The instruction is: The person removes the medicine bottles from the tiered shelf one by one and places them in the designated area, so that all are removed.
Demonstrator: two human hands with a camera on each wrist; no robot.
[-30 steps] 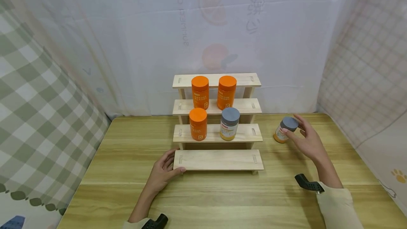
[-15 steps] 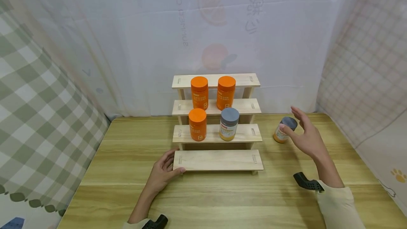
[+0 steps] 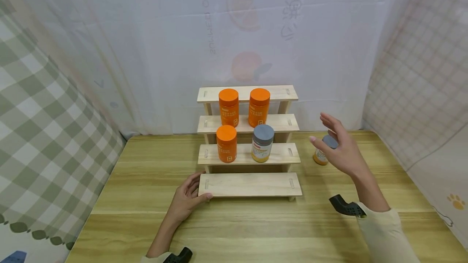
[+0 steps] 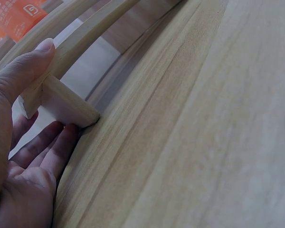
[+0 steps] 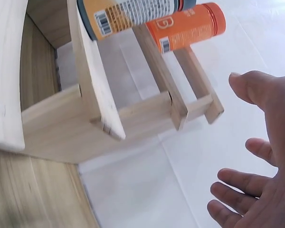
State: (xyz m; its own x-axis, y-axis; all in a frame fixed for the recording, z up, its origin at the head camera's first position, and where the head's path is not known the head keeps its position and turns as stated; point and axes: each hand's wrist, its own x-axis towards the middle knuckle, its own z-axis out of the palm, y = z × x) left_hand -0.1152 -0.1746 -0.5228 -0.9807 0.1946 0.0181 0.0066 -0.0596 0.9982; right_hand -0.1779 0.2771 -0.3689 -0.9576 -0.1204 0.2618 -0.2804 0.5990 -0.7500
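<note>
A stepped wooden display shelf [image 3: 250, 184] stands on the table. My left hand [image 3: 187, 200] grips the left end of its lowest step; in the left wrist view the thumb [image 4: 46, 46] lies on the board and the fingers reach behind the short leg. My right hand [image 3: 341, 149] is open with fingers spread and holds nothing. It partly hides a grey-lidded jar [image 3: 320, 157] standing on the table to the right of the shelf. Another grey-lidded jar [image 3: 262, 144] stands on the second step from the bottom, beside an orange jar [image 3: 226, 145].
Two more orange jars, the left one [image 3: 229, 111] and the right one [image 3: 259, 111], stand one step higher. The top step [image 3: 280, 92] is bare. Pale cloth [image 3: 161, 72] hangs behind the table [image 3: 153, 165], with checked cloth [image 3: 47, 113] on the left.
My right hand has let go of the grey-lidded jar at the right, opened, and moved up and left toward the shelf. The left hand keeps its hold.
</note>
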